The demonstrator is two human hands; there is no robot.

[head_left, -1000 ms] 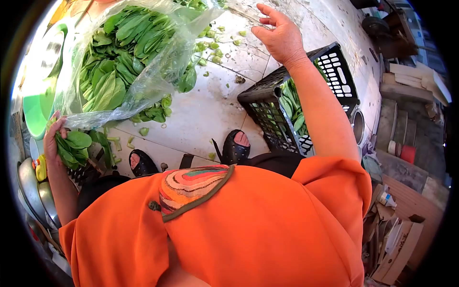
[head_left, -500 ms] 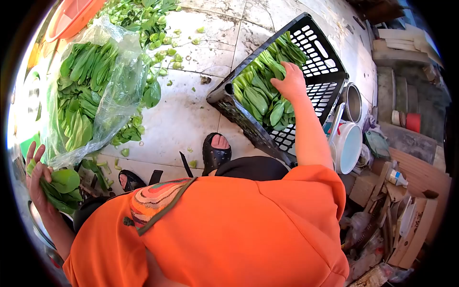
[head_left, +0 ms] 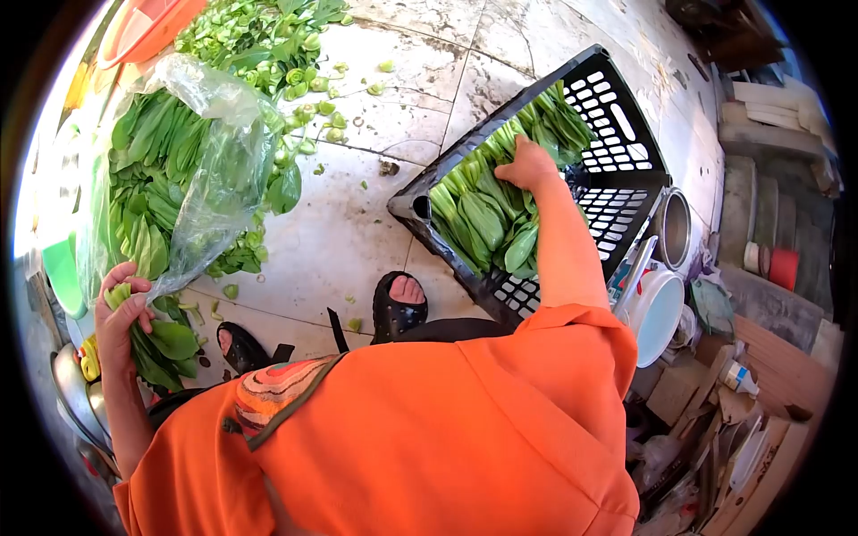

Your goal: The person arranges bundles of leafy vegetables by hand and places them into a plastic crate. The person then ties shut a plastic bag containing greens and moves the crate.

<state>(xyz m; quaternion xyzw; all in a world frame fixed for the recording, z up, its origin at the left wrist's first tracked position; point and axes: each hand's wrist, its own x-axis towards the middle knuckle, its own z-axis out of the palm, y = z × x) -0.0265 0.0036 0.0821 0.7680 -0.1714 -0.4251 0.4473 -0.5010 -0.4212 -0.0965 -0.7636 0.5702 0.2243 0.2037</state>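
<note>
My left hand, at the left, is closed around a small bunch of bok choy, its leaves hanging toward my lap. Inside the tilted black plastic crate, my right hand rests on a layer of bok choy. Its thumb and index finger straddle the stalks, and the other fingers are partly hidden. Beside my left hand, a clear plastic bag lies over a pile of more bok choy.
Trimmed stalk ends and leaves are scattered over the tiled floor. An orange basin stands at the upper left. A white bucket and a metal pot flank the crate. Cardboard and scraps pile up at the right.
My left hand has come up and inward with its bok choy, its fingers now closer around the stalks. My right hand has shifted slightly leftward over the greens in the crate. The view has shifted a little.
</note>
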